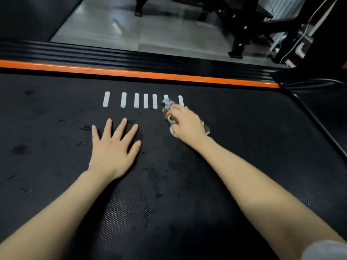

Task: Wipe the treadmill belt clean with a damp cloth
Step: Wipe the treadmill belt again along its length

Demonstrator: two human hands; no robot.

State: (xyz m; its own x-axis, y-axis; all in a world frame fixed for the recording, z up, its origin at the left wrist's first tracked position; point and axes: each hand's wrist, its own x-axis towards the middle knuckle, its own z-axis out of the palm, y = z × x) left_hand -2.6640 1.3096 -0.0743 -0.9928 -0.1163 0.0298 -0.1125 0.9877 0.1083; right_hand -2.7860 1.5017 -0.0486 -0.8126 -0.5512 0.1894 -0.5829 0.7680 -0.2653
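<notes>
The black textured treadmill belt [234,128] fills most of the view, with damp dark patches across it and a row of several white stripe marks [137,100]. My right hand [185,124] grips a crumpled whitish cloth [167,105] and holds it down on the belt at the right end of the white stripes. The cloth sticks out in front of the fingers and under the wrist. My left hand [114,145] lies flat on the belt with its fingers spread, just below the stripes and to the left of the cloth.
An orange strip [142,74] and a black ribbed side rail [131,59] border the belt's far side. Beyond lie a grey floor [116,29], black gym equipment frames [242,25] and white cables [293,49] at the right. A dark edge rail [323,128] runs down the right.
</notes>
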